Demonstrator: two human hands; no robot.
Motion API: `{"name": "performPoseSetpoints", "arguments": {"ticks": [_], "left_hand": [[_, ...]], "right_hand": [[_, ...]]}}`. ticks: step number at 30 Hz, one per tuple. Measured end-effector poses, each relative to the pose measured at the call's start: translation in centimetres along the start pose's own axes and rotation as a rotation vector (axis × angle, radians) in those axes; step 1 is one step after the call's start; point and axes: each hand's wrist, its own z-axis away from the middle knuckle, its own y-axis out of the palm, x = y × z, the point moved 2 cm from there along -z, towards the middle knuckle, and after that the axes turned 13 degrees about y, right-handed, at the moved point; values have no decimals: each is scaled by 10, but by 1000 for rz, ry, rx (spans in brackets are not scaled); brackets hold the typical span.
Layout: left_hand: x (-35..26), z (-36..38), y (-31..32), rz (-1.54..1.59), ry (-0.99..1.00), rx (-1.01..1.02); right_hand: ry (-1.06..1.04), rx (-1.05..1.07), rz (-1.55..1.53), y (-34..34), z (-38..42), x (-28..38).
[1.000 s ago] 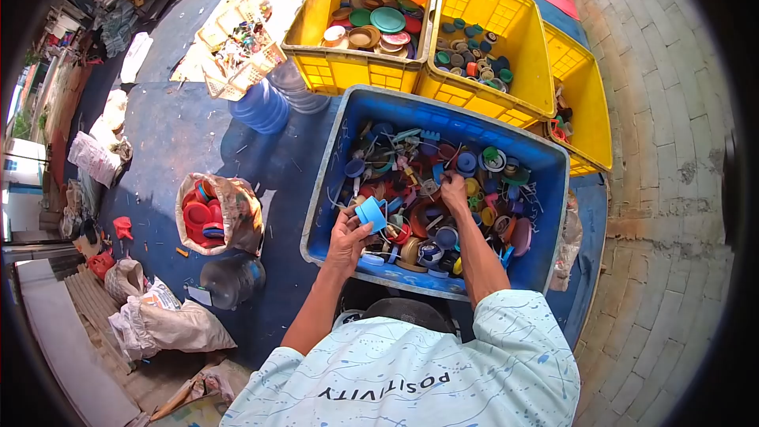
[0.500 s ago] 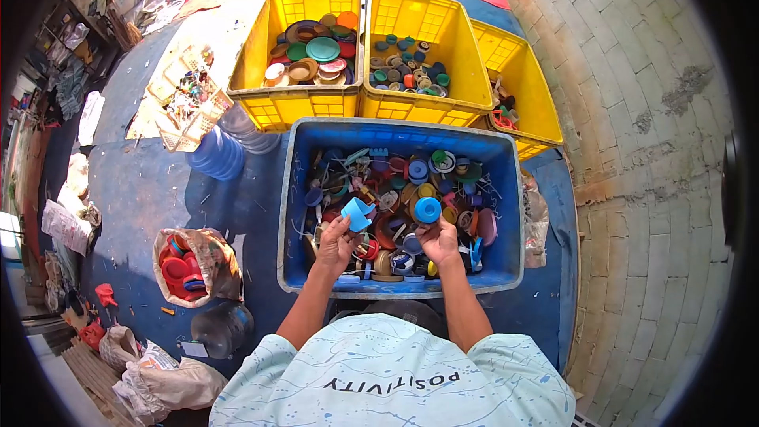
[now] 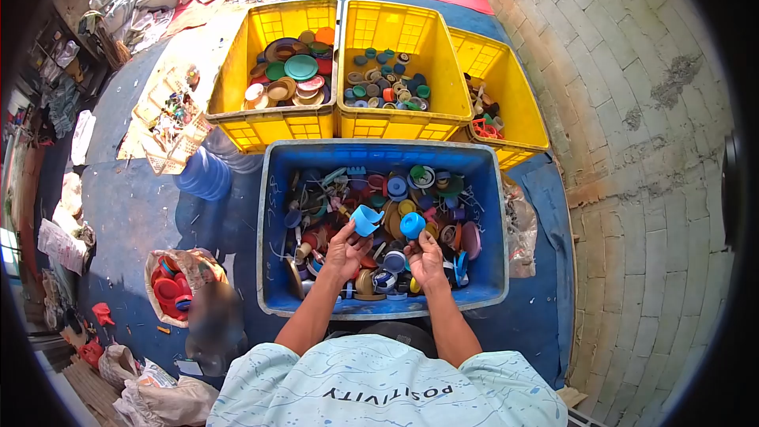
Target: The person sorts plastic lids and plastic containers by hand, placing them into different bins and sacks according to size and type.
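Both hands are over a blue bin (image 3: 502, 229) filled with mixed plastic caps and lids. My left hand (image 3: 346, 251) grips a light blue open plastic piece (image 3: 366, 220) with a notched edge, between thumb and fingers. In my right hand (image 3: 426, 259) is a round blue cap (image 3: 412, 225), pinched at its lower edge. The two blue pieces are close together but apart. Beneath them lie loose lids, rings and small parts in many colours.
Behind the blue bin are a yellow crate of flat lids (image 3: 273, 120), a yellow crate of small caps (image 3: 403, 122) and a third yellow crate (image 3: 518, 103). A sack of red pieces (image 3: 158, 308) and blue jugs (image 3: 204, 174) are at the left; a block wall (image 3: 632, 190) is at the right.
The view has shifted, so the bins appear lower and further left. My hands have come closer together, and both blue pieces are tilted differently.
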Motion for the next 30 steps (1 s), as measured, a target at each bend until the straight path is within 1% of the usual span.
{"name": "performPoseSetpoints", "arguments": {"ticks": [5, 7, 9, 11, 12, 13, 15, 17, 19, 22, 23, 24, 26, 27, 28, 29, 30], "left_hand": [[11, -43, 57, 40, -22, -24], [4, -67, 103, 103, 0, 11], [-11, -99, 155, 97, 82, 81], [-41, -106, 223, 59, 174, 99], [-55, -104, 250, 45, 201, 111], [-64, -103, 268, 33, 228, 124], [-74, -103, 274, 35, 232, 88], [-79, -98, 254, 14, 250, 61], [-76, -94, 209, -22, 290, 52], [-57, -83, 108, -15, 280, -78], [-47, -76, 76, 14, 242, -165], [-35, -73, 37, 65, 194, -223], [-15, -51, -13, 32, 133, -391], [-7, -39, -28, 25, 107, -466], [1, -25, -38, 57, 107, -514], [8, -13, -45, 86, 92, -543], [15, -8, -57, 92, 87, -518]], "right_hand": [[-78, 18, 94, 14, -37, 43], [-115, 80, 146, 45, -48, 76], [-155, 156, 186, 95, -57, 118], [-208, 295, 128, 144, -72, 161], [-216, 286, 69, 171, -66, 177], [-232, 265, 76, 181, -78, 188], [-259, 226, 89, 186, -99, 200], [-252, 170, 123, 163, -109, 194], [-204, 104, 156, 131, -111, 179], [-199, 26, 286, 72, -93, 139], [-193, -16, 324, 53, -86, 122], [-200, -64, 442, 33, -85, 106], [-205, -131, 679, 3, -77, 80], [-200, -150, 803, -5, -72, 71], [-282, -137, 936, -12, -70, 62], [-276, -160, 1074, -18, -70, 56], [-381, -150, 1223, -18, -67, 53]]}}
